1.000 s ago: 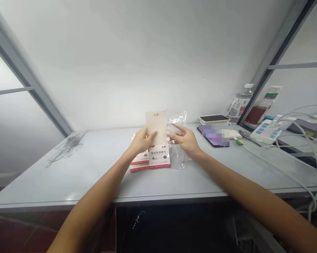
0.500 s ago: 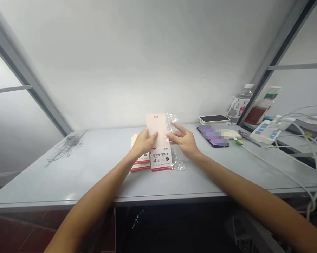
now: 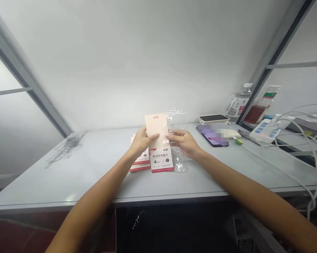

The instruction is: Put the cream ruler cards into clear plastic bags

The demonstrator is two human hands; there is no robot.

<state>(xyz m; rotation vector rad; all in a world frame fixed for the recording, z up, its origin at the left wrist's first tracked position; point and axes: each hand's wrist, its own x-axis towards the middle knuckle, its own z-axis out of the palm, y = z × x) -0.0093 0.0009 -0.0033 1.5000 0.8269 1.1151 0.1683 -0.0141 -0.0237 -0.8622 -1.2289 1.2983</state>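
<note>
We've got our left hand (image 3: 141,143) gripping the card (image 3: 161,160). Our right hand (image 3: 185,143) pinches clear plastic (image 3: 180,164) right beside it.

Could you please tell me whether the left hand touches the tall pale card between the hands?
Touching: the head view shows the left hand gripping the tall pale card, with its thumb across the front.

One left hand (image 3: 142,141), one right hand (image 3: 187,143); one held printed packet (image 3: 161,149), at least two stacked packets (image 3: 140,168) behind; one clear plastic bag (image 3: 179,161); two smartphones (image 3: 213,118); two bottles (image 3: 239,104); one power strip (image 3: 264,130); one desk (image 3: 95,160).
</note>
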